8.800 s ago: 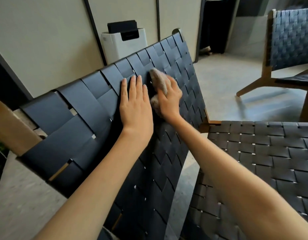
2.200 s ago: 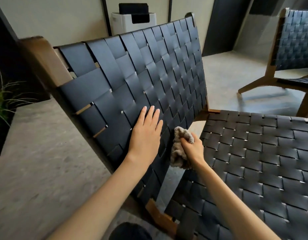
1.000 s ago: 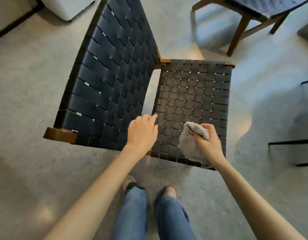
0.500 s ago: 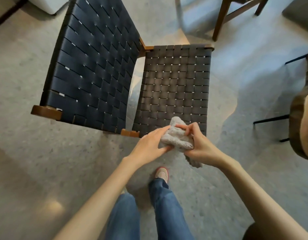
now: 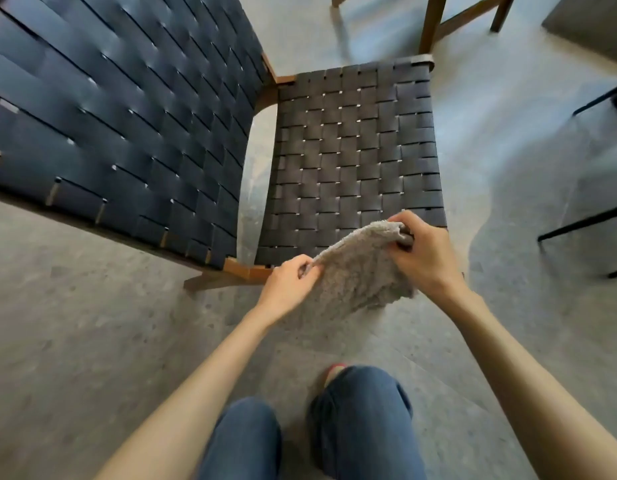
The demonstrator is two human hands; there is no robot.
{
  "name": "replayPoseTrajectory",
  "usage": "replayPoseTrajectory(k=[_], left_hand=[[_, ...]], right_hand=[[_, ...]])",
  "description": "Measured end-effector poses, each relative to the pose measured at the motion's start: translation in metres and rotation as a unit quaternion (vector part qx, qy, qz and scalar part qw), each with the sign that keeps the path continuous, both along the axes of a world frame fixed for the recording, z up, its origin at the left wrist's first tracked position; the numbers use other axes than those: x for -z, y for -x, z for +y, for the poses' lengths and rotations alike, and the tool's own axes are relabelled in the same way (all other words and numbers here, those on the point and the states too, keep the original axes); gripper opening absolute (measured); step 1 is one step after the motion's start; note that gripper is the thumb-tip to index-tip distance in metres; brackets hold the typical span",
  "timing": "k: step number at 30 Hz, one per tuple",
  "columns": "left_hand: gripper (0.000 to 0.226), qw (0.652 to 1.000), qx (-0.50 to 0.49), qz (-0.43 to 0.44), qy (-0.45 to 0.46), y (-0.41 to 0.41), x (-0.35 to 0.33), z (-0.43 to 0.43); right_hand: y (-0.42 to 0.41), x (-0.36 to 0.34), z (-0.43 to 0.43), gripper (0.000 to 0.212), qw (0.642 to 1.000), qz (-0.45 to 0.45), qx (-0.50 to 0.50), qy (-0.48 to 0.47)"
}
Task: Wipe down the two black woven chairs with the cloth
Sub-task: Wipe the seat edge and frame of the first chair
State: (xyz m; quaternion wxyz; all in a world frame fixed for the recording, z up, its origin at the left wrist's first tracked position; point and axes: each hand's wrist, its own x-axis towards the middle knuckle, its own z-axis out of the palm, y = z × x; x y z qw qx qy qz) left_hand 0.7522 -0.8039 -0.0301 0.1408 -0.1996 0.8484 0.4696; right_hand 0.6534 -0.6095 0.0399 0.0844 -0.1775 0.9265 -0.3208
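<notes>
1. The person stands over the near chair (image 5: 352,150), and no wiping is going on right now. The cloth (image 5: 359,271) is lifted clear of the weave.
2. Nothing on the seat or the backrest (image 5: 127,116) shows which parts are already clean. I'd judge this is a pause to spread or refold the cloth before another pass.
3. The second chair (image 5: 435,22) shows only its wooden legs at the top edge of the frame, well apart from the hands. It looks untouched for now, so I take it as work left.
4. The left hand (image 5: 293,282) pinches the cloth's lower left corner. The right hand (image 5: 424,254) grips its upper right edge, and the two pull the cloth taut between them.
5. The cloth hangs in the lower centre of the frame, over the seat's near edge and the floor (image 5: 92,323).
</notes>
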Motion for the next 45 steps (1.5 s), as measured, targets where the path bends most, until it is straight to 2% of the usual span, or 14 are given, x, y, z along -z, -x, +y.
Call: replayPoseTrajectory(k=[3,6,8,13,18,21,24,27,31,35,38,40,42,45], left_hand=[[0.029,0.999,0.012,0.007,0.045,0.021,0.050,-0.015],[0.031,0.999,-0.021,0.030,0.003,0.048,0.090,-0.027],[0.029,0.996,-0.065,0.051,-0.022,0.060,0.108,-0.035],[0.032,0.988,-0.055,0.141,-0.013,0.051,0.145,-0.051],[0.045,0.978,0.002,0.206,0.017,0.020,0.168,-0.054],[0.043,0.973,-0.025,0.229,-0.007,0.008,0.172,-0.054],[0.037,0.969,-0.027,0.247,-0.007,0.000,0.167,-0.050],[0.033,0.962,-0.011,0.274,0.007,-0.003,0.161,-0.041],[0.036,0.950,0.062,0.305,0.040,-0.002,0.154,-0.020],[0.046,0.932,0.160,0.312,0.090,0.008,0.149,0.012],[0.049,0.921,0.214,0.301,0.125,0.020,0.150,0.035],[0.050,0.918,0.230,0.281,0.157,0.028,0.153,0.047],[0.051,0.912,0.239,0.252,0.217,0.033,0.159,0.054],[0.052,0.888,0.241,0.259,0.293,0.036,0.170,0.052]], right_hand=[[0.017,0.040,-0.019,0.013,0.995,0.100,0.013,-0.003],[0.022,0.070,-0.041,0.016,0.972,0.232,-0.019,-0.036],[0.016,0.088,-0.053,0.022,0.959,0.272,-0.072,-0.038],[-0.010,0.158,-0.068,0.031,0.939,0.276,-0.186,-0.084],[-0.031,0.214,-0.075,0.082,0.919,0.195,-0.223,-0.259],[-0.029,0.218,-0.077,0.076,0.906,0.212,-0.224,-0.290],[-0.038,0.211,-0.070,0.062,0.916,0.219,-0.235,-0.241],[-0.055,0.203,-0.054,0.046,0.926,0.274,-0.197,-0.167],[-0.078,0.196,-0.004,0.030,0.911,0.377,-0.114,-0.124],[-0.109,0.198,0.064,0.027,0.894,0.428,0.105,-0.082],[-0.112,0.204,0.094,0.023,0.860,0.384,0.337,0.005],[-0.102,0.207,0.098,0.021,0.834,0.360,0.411,0.075],[-0.082,0.210,0.089,0.022,0.835,0.323,0.425,0.135],[-0.050,0.217,0.059,0.044,0.894,0.209,0.333,0.216]])
